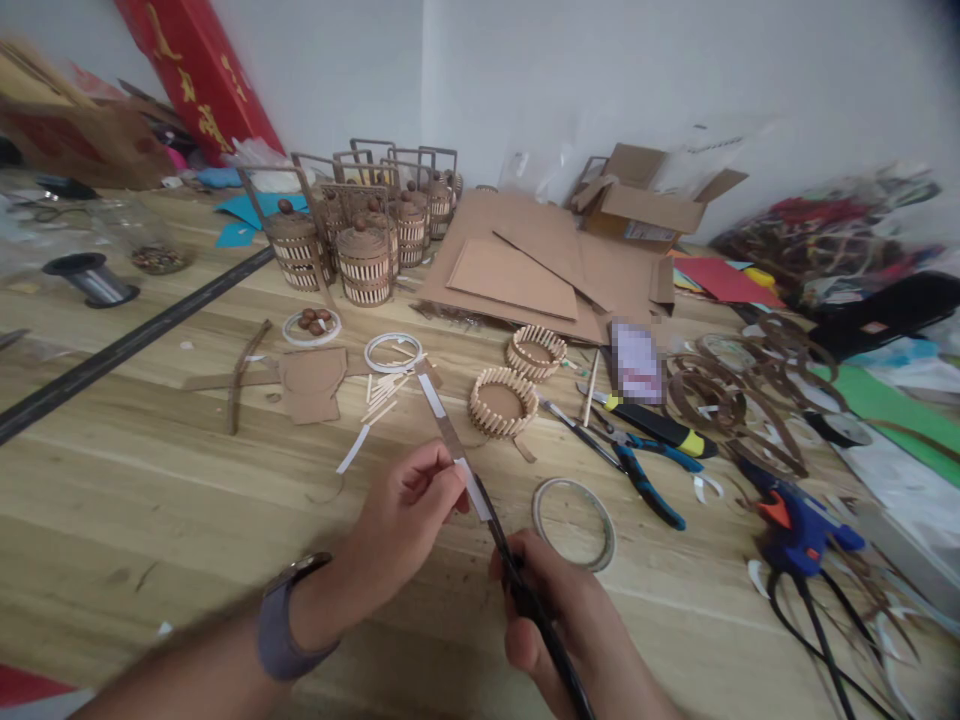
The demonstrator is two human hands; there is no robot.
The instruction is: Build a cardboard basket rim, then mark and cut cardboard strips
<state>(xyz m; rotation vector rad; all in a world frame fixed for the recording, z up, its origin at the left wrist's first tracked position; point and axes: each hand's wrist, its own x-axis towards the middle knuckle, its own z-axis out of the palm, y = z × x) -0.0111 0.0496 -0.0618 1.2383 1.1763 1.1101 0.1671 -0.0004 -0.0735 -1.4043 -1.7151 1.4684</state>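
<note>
My left hand [420, 510], a watch on its wrist, pinches a narrow brown strip [450, 436] with pieces of white tape [474, 492] on it. The strip points away from me over the table. My right hand [562, 620] is closed round a long, slim black tool [541, 622], whose tip meets the near end of the strip; its kind is not clear. Beyond my hands stand two small rings of wooden sticks on cardboard bases, a nearer ring [504, 402] and a farther ring [535, 352]. A tape roll [574, 524] lies beside my right hand.
Loose sticks [386, 390], a white tape roll [394, 353] and cut cardboard [309, 385] lie at left. Lidded stick baskets [364, 265] stand behind. Rightward are pliers [649, 485], a utility knife [664, 428], coiled brown strips [705, 390] and a blue glue gun [806, 525] with its cable.
</note>
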